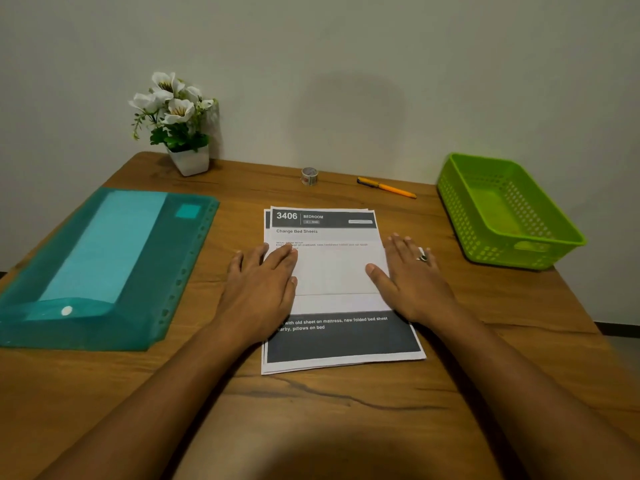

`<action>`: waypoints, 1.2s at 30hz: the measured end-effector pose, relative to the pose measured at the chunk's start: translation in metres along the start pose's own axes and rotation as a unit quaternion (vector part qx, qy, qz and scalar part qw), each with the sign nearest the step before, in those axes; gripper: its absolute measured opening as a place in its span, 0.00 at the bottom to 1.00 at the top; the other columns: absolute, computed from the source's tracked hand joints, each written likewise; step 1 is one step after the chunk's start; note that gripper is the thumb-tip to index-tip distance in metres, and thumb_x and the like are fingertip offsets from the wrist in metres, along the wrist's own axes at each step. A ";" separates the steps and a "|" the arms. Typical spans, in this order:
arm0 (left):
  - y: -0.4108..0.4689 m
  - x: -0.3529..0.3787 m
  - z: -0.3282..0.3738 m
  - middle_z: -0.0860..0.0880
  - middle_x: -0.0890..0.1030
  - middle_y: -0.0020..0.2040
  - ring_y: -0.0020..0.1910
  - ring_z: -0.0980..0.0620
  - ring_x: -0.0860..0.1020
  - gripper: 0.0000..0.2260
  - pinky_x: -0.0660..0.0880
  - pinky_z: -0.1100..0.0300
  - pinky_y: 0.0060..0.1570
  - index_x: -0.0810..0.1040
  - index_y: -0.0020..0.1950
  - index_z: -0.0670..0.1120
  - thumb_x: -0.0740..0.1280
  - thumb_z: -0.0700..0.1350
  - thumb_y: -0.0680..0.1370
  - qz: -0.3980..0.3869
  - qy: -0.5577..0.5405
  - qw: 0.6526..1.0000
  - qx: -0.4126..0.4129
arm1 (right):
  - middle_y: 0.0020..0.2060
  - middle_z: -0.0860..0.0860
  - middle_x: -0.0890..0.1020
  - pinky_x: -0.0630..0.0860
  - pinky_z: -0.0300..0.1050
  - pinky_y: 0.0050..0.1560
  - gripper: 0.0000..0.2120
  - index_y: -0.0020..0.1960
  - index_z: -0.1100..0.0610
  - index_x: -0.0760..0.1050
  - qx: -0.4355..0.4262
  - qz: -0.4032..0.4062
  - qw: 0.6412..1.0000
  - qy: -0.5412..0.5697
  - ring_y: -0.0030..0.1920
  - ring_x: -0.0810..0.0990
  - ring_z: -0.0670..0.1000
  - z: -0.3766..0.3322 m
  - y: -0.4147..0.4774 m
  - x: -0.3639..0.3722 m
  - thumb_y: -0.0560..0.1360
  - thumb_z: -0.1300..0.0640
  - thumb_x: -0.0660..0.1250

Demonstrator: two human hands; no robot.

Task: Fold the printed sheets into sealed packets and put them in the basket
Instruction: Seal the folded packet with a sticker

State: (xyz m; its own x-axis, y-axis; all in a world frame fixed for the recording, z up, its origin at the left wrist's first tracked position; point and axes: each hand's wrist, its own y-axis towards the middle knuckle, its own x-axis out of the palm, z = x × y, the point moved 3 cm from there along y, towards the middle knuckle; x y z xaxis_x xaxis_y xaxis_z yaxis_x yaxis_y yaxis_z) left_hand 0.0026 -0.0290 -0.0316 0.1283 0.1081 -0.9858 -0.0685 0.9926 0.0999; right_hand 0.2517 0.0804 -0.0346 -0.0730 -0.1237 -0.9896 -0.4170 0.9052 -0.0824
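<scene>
We see a stack of printed sheets [332, 230] lying in the middle of a wooden bench [311, 410], directly in front of the person. The stack's long axis runs away from the body toward the wall, with the dark header reading "3406 Bedroom" at the far end.

The left hand [263, 285] lies flat on the stack's left edge and the right hand [408, 271] lies flat on its right edge. All the fingers [284, 258] are straight, pointing away from the body and pressing down; they hold nothing. A blank white panel seems to cover the middle of the top sheet between the hands, which we take to be a flap folded up from the near end.

The green basket [460, 209] stands well apart at the far right, nearer the right hand, and looks empty. A tape roll [309, 175] sits beyond the stack's far end. We judge it will be needed for sealing, and either hand could reach it.
</scene>
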 end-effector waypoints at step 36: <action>0.175 -0.052 0.024 0.49 0.76 0.63 0.60 0.48 0.73 0.14 0.72 0.52 0.50 0.78 0.67 0.52 0.63 0.54 0.84 0.118 -0.128 0.985 -0.001 | 0.84 0.47 0.49 0.40 0.55 0.82 0.38 0.85 0.50 0.47 0.010 0.049 0.997 0.055 0.84 0.44 0.49 0.010 0.001 0.000 0.81 0.30 0.42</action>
State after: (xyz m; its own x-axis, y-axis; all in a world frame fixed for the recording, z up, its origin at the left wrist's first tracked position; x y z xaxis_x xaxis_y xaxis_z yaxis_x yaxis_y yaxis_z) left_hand 0.0076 0.1408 0.0400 0.3544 0.3463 -0.8686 -0.1277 0.9381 0.3220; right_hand 0.2608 0.0852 -0.0357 -0.2114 -0.0763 -0.9744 -0.3856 0.9226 0.0114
